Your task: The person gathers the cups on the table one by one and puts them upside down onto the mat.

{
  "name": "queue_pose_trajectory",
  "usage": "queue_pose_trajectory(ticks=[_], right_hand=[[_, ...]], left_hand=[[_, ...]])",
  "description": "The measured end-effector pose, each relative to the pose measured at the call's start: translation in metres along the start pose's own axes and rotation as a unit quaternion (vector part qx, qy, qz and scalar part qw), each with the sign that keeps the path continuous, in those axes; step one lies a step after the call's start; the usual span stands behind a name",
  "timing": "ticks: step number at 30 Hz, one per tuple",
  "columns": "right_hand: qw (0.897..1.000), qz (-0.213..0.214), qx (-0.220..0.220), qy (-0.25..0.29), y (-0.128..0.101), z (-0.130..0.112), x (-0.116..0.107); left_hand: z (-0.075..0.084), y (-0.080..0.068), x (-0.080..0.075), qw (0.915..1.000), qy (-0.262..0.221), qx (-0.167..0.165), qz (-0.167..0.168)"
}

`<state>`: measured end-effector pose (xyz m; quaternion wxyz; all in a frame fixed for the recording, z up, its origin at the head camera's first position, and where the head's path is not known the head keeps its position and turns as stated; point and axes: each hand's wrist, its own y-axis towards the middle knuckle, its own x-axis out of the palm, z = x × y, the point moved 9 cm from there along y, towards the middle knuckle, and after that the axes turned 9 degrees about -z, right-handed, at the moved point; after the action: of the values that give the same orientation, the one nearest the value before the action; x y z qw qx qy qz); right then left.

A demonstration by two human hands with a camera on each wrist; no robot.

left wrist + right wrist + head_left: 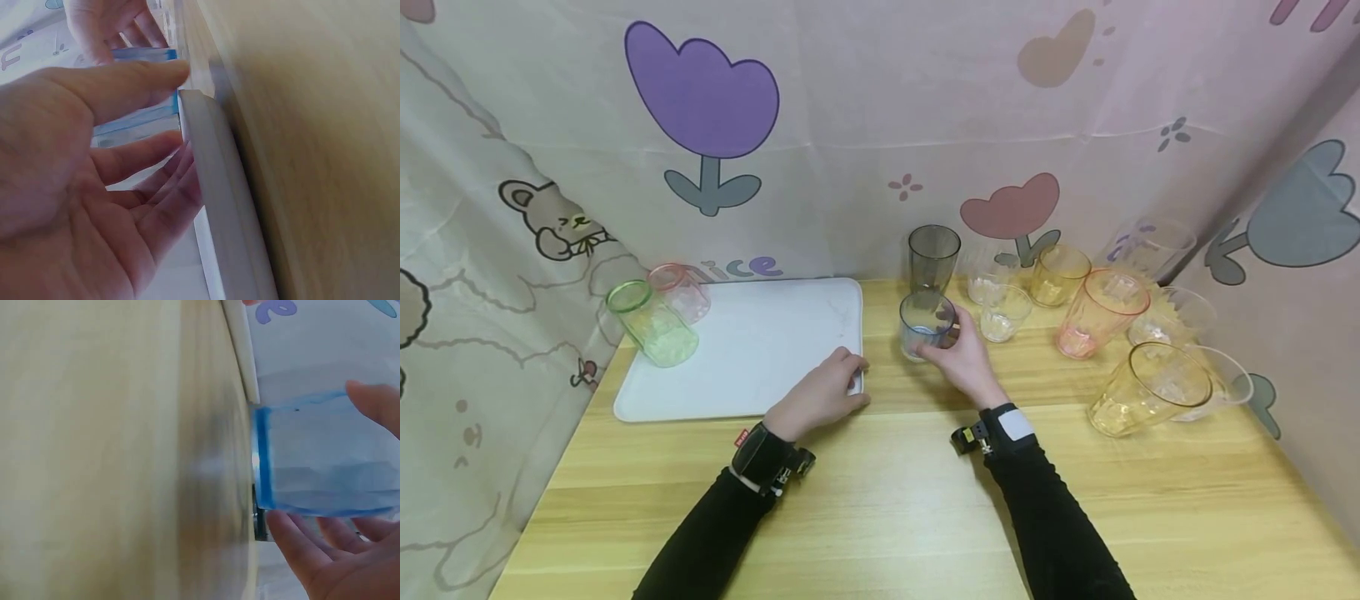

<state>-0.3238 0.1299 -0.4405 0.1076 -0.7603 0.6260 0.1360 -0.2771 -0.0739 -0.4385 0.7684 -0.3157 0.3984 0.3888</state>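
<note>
My right hand point(962, 358) holds a clear blue-tinted glass point(325, 456), thumb on one side and fingers on the other. In the head view this glass point(927, 321) stands upright just in front of a dark grey glass point(934, 254); whether its base touches the table cannot be told. At the right edge of a white tray point(760, 350) is my left hand point(820, 396), its fingers bent loosely and its thumb apart from them. The left wrist view shows those fingers beside the tray's rim point(215, 169). A green glass point(655, 325) and a pink glass point(679, 292) sit on the tray's left end.
Right of my right hand stand small clear glasses point(1006, 312), an amber glass point(1060, 275), a tall pink glass point(1102, 312) and a large yellow glass point(1150, 390), with several clear ones among them. A printed curtain point(850, 100) closes off the back of the wooden table point(880, 517).
</note>
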Motion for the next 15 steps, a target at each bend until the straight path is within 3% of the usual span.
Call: queue_pose_trajectory(ticks=[7,15], right_hand=[[0.997,0.051,-0.006,0.053,-0.005,-0.007,-0.007],[0.985,0.054,-0.016,0.165,-0.006,-0.015,-0.004]], left_hand=[[0.004,-0.002,-0.007,0.9991,-0.016,0.025,0.03],[0.01,-0.003,-0.02,0.9922,-0.016,0.07,0.102]])
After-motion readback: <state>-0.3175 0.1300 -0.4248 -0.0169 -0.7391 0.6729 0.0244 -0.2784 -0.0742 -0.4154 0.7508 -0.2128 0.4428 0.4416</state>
